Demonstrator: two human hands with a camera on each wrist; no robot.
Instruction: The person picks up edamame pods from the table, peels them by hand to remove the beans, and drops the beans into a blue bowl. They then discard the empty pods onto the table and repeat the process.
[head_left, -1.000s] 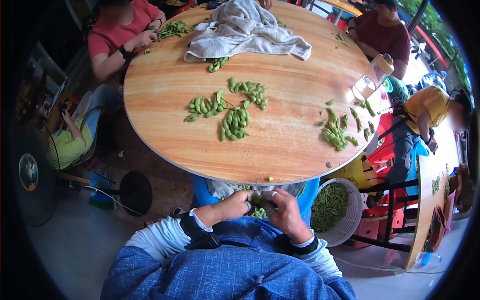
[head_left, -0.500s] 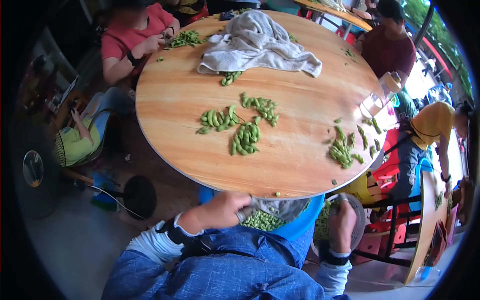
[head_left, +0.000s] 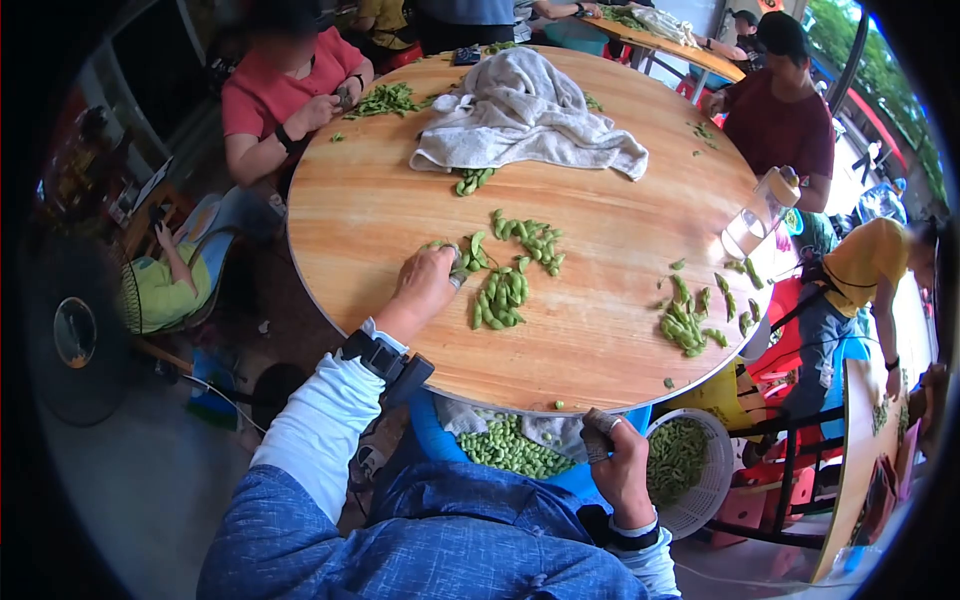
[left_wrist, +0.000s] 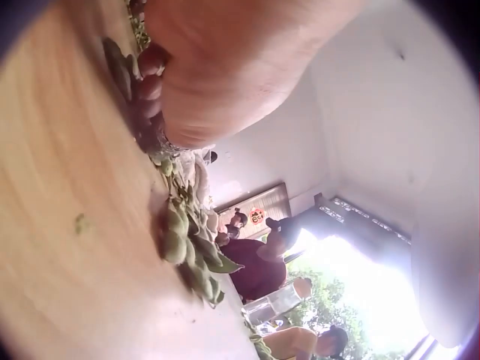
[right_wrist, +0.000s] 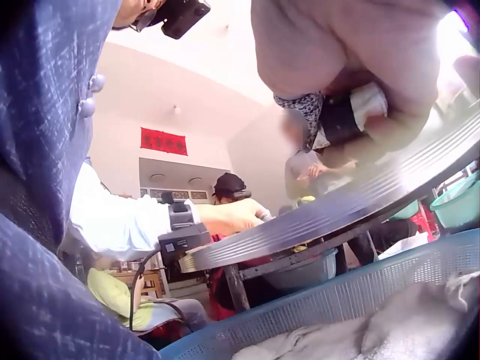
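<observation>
On the table, my left hand (head_left: 425,285) curls its fingers round green pods (head_left: 467,254) at the left edge of the middle heap. The left wrist view shows the left hand (left_wrist: 225,67) low over the wood, fingertips bent among the pods, with more pods (left_wrist: 180,232) beside them. My right hand (head_left: 624,470) is at the table's near edge, above the blue basket (head_left: 424,425) of shelled beans (head_left: 510,447). Its fingers are curled, with wrappings on them; in the right wrist view the right hand (right_wrist: 352,67) shows patterned and dark coverings and no pod.
A grey towel (head_left: 530,120) covers part of the round table (head_left: 400,210). Loose pods (head_left: 685,325) and a clear bottle (head_left: 750,225) are at the right. A white basket (head_left: 712,460) of pods stands right of the blue one. Several people sit around.
My left hand has moved from above the blue basket forward onto the pods on the table. The right hand has come back from the white basket towards the table's near edge.
</observation>
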